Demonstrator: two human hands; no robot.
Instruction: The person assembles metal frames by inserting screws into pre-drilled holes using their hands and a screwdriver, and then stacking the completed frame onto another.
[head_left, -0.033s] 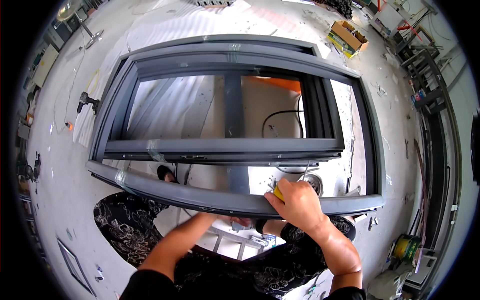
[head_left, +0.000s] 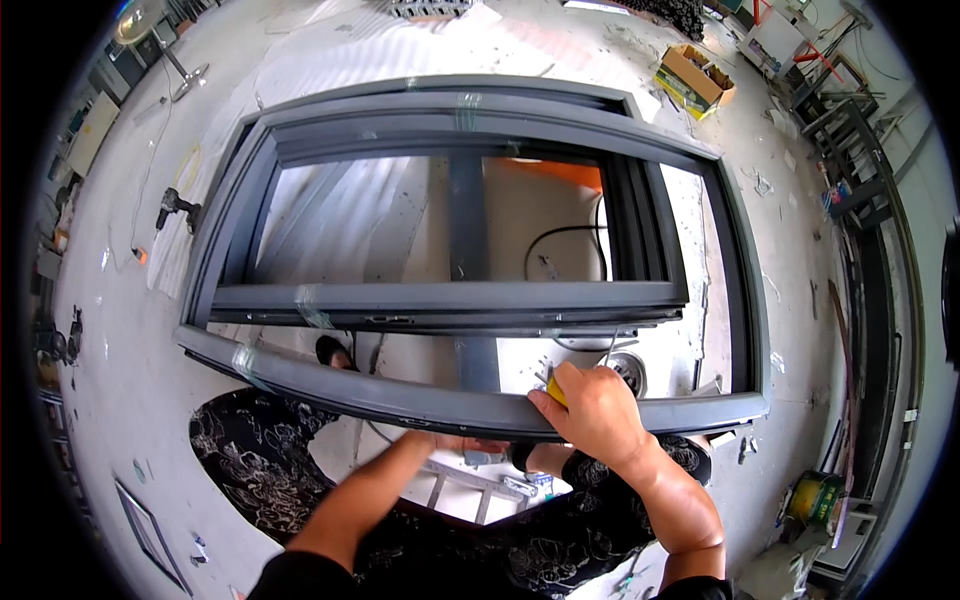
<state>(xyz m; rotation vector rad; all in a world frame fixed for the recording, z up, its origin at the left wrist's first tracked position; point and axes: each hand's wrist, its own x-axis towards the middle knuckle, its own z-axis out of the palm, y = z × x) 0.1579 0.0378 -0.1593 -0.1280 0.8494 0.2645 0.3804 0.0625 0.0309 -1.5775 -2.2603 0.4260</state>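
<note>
A large grey window frame [head_left: 440, 400] lies across my lap, with smaller grey sashes [head_left: 450, 294] stacked inside it. Clear tape is wrapped round some of the rails. My right hand [head_left: 600, 410] is closed over the near rail, right of its middle, on a yellow-handled tool [head_left: 557, 391]. A thin metal shaft rises beside the knuckles; the fist covers most of the tool, so its exact kind is unclear. Beneath the same rail, left of the right hand, my left hand [head_left: 465, 443] reaches under with fingers stretched out, its upper part hidden by the frame.
A cordless drill [head_left: 175, 207] lies on the floor left of the frame. Beyond the far right corner stands an open cardboard box [head_left: 695, 78]. Dark metal profiles [head_left: 880, 260] line the right wall; a stand fan [head_left: 140, 20] is at the far left. Cables lie beneath the frame.
My left hand shows more below the near rail, and its forearm has shifted slightly right. The frame sits slightly lower in view. My right hand keeps its grip on the yellow-handled tool.
</note>
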